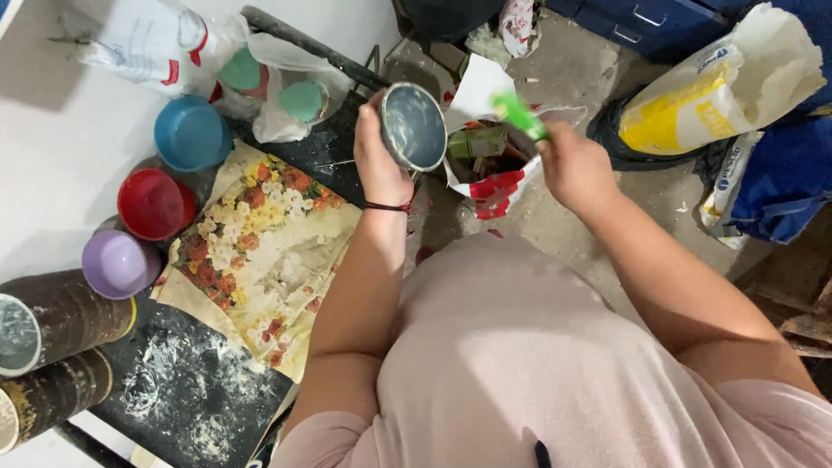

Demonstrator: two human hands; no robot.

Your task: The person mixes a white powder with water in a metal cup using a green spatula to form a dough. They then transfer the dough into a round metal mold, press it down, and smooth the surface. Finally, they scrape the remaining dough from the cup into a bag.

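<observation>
My left hand (378,156) grips a round metal tin (414,126), tilted so its grey inside faces up. My right hand (572,165) holds a green tool (520,113), its blurred tip pointing up and left toward the tin. Both hands hover over an open red-and-white bag (494,186) on the floor with dark contents inside. A thin dark band circles my left wrist.
A flowered cloth (260,251) lies on a black, flour-dusted tray (182,390). Blue (191,132), red (154,204) and purple (117,263) bowls sit at left, dark cylinders (52,316) below them. A yellow-and-white sack (719,82) lies at right.
</observation>
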